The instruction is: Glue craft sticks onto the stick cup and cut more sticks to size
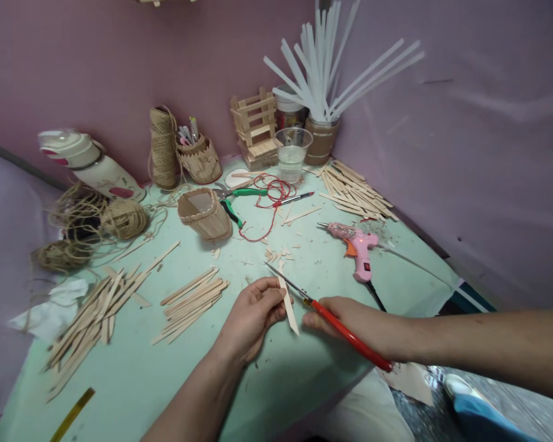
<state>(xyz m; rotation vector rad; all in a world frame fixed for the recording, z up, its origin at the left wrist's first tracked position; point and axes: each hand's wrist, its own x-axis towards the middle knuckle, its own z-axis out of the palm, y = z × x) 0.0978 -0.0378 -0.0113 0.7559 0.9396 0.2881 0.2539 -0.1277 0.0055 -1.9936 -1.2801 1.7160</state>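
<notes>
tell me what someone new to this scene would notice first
Probably the red-handled scissors in the right hand, angled at a pale wooden stick that the left hand holds near the table's front edge. The fan of white sticks standing in a wrapped jar at the back also draws the eye, as does the pink glue gun lying to the right.

Your stick (290, 311) is pale, flat and narrow, tilted above the table (184, 383), its near end slanting to a point. Your scissors (325, 312) have red handles and slim metal blades that reach across the stick's far part, tips away from you.
</notes>
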